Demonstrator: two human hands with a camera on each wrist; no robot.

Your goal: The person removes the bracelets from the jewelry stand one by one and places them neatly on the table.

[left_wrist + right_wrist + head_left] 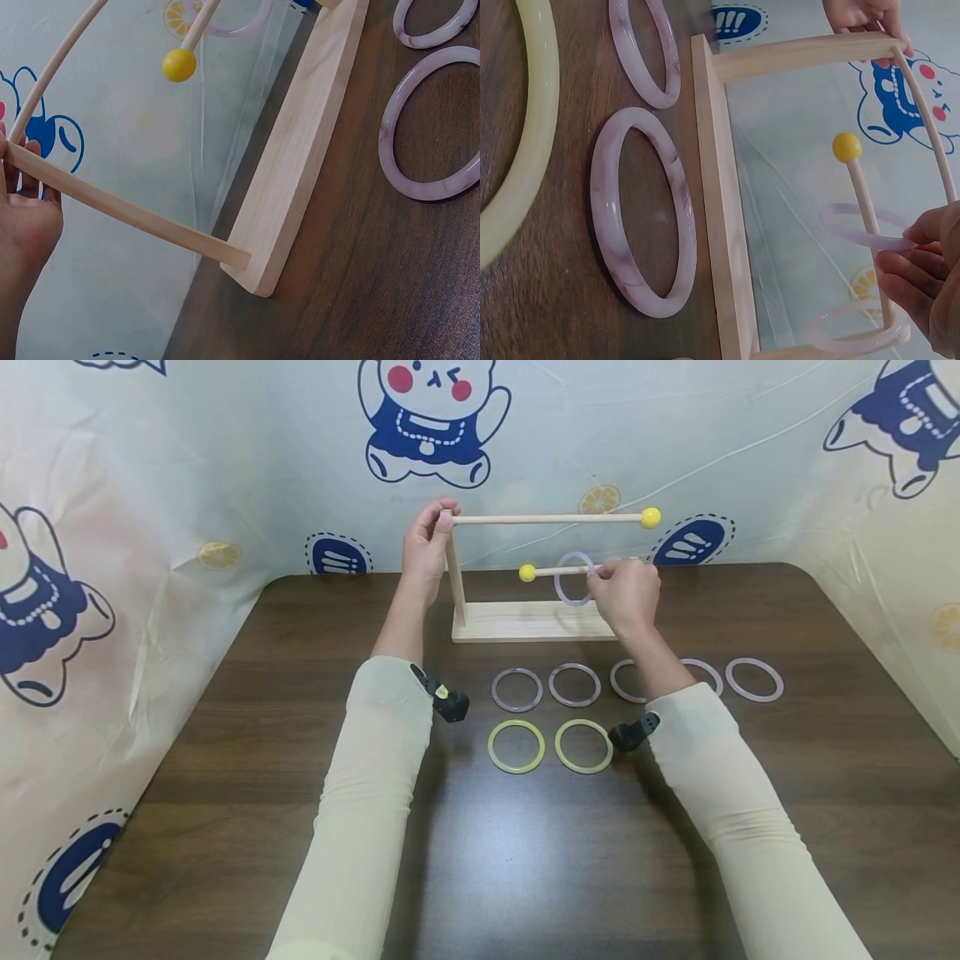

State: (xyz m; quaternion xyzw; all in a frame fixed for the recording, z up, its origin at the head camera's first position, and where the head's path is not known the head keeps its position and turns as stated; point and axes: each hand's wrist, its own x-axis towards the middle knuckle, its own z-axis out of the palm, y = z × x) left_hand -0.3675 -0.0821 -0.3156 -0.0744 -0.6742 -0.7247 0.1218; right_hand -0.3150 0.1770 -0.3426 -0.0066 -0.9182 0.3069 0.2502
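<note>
My left hand (424, 550) holds the top of the left post of a wooden rack (532, 623), where the upper rod (547, 519) joins it. My right hand (628, 593) pinches a pale lavender bangle (846, 236) between thumb and fingers. That bangle encircles the lower rod (547, 572), past its yellow end ball (527, 573). Further along the same rod, near the right post, hangs a second pale bangle (855, 347), seen in the right wrist view. In the head view my right hand hides that post and the second bangle.
Several lavender bangles (517, 709) lie in a row in front of the rack, some partly behind my right forearm. Nearer me are two yellow-green bangles (516, 771). A yellow ball (650, 517) tips the upper rod. Patterned cloth hangs behind the brown table (300, 760).
</note>
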